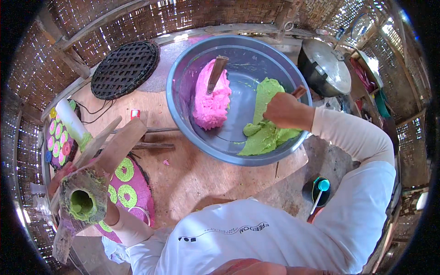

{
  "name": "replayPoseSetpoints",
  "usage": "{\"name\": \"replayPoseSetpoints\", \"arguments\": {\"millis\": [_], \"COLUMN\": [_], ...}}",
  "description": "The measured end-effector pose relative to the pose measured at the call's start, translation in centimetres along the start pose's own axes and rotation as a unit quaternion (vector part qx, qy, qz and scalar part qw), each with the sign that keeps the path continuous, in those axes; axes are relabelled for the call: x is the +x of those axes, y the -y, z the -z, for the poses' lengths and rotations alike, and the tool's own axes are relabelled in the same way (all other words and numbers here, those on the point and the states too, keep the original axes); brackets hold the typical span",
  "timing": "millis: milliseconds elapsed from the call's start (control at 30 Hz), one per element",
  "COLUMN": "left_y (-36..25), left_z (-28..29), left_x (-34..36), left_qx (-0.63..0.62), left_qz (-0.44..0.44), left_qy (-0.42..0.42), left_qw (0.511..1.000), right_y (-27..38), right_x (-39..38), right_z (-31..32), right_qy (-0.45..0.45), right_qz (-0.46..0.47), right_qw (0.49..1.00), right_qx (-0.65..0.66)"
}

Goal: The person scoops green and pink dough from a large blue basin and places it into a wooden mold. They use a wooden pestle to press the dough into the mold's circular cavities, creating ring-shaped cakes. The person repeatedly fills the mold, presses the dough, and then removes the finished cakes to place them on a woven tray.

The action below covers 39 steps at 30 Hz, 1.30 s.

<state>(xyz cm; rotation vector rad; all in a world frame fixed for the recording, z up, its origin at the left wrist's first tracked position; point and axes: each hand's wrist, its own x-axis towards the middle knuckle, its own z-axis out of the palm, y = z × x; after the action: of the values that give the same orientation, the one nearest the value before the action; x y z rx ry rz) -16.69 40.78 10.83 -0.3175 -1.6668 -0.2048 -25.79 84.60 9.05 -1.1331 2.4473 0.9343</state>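
Observation:
My right hand [286, 111] is closed around a tool with a brown wooden handle [299, 91], its lower end hidden in green dough [270, 142]. The dough lies along the right side of a big blue-grey basin [238, 159]. Pink dough [211, 107] sits at the basin's left, with a flat brown paddle [217, 75] stuck upright in it. At the left, my left hand [111, 212] reaches behind a wooden press [82, 183], so its fingers are hidden. Green dough shows inside the press's round hole [83, 205].
Green dough rings [127, 195] lie on a round pink sheet [144, 201] beside the press. A white cylinder [73, 121] and a tray of pink-and-green pieces [57, 137] are farther left. Behind stand a black grate [126, 68] and a lidded pot [325, 66]. A dark container [321, 190] holds a turquoise-ended utensil.

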Motion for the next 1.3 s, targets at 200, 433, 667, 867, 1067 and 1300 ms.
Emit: {"name": "replayPoseSetpoints", "arguments": {"millis": [200, 433, 667, 867, 1067, 1300], "left_y": [-0.8, -1.9, -4.7, -6.0, -7.6, -7.7], "left_z": [1.6, 1.0, -3.6, -3.2, -0.8, 1.4], "left_x": [0.7, -1.5, -2.9, 0.0, 3.1, 4.0], "left_qx": [0.005, -0.175, -0.266, -0.303, -0.299, -0.105], "left_qz": [0.011, 0.138, 0.181, 0.145, 0.041, 0.001], "left_qy": [0.021, 0.044, 0.071, 0.170, 0.207, 0.274], "left_qw": [1.000, 0.974, 0.944, 0.926, 0.930, 0.956], "right_y": [2.4, 6.1, 6.1, 8.7, 10.9, 19.3], "right_x": [-1.0, -1.5, -8.2, -12.9, -10.4, -5.2], "right_z": [0.9, 2.1, 8.7, 14.0, 16.9, 18.2], "right_qy": [-0.022, 0.038, -0.178, -0.403, -0.428, -0.499], "right_qz": [0.000, -0.088, -0.251, -0.174, -0.142, -0.199], "right_qw": [0.999, 0.978, 0.923, 0.853, 0.866, 0.842], "right_qx": [0.049, 0.186, 0.230, 0.283, 0.217, 0.034]}}
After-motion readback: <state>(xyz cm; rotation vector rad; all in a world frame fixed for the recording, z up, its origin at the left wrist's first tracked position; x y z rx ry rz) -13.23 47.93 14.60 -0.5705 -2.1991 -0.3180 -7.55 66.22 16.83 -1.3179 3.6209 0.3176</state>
